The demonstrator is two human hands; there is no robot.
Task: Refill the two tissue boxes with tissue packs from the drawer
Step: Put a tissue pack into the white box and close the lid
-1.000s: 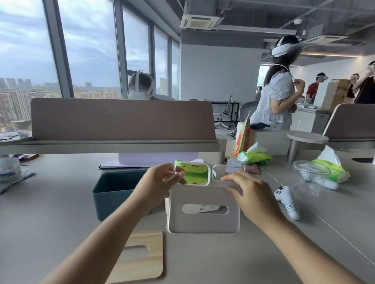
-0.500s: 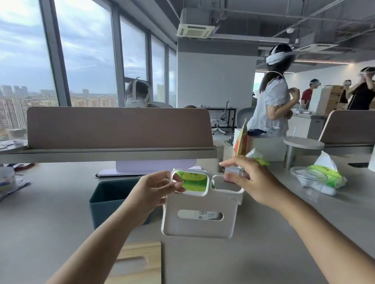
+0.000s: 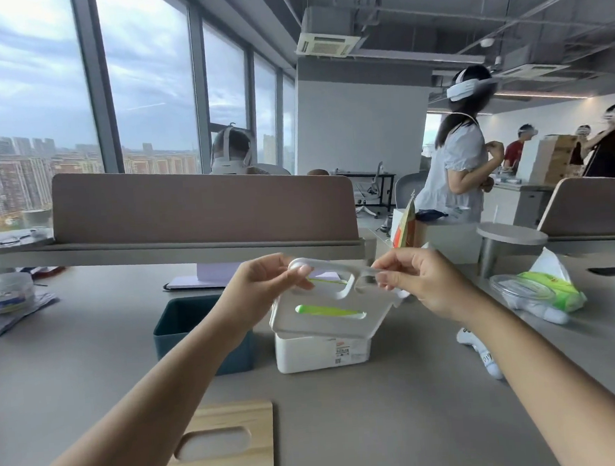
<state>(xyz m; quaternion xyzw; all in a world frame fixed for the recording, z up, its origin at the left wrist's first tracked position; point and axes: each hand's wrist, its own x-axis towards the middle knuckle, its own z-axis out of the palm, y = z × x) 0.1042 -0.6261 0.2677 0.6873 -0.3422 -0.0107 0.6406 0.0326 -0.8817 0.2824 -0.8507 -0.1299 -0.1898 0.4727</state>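
Both hands pinch the white lid at its far edge: left hand, right hand.
Lid now tipped down over the white box beneath; green pack inside, closing looks near.

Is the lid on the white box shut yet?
Not shut. The white lid sits tilted above the white box, held up at its far edge by the left hand and right hand.

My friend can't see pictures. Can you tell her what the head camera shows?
Two bare hands, left hand and right hand, hold a white lid tilted above a white tissue box on a grey desk, green showing through its slot.
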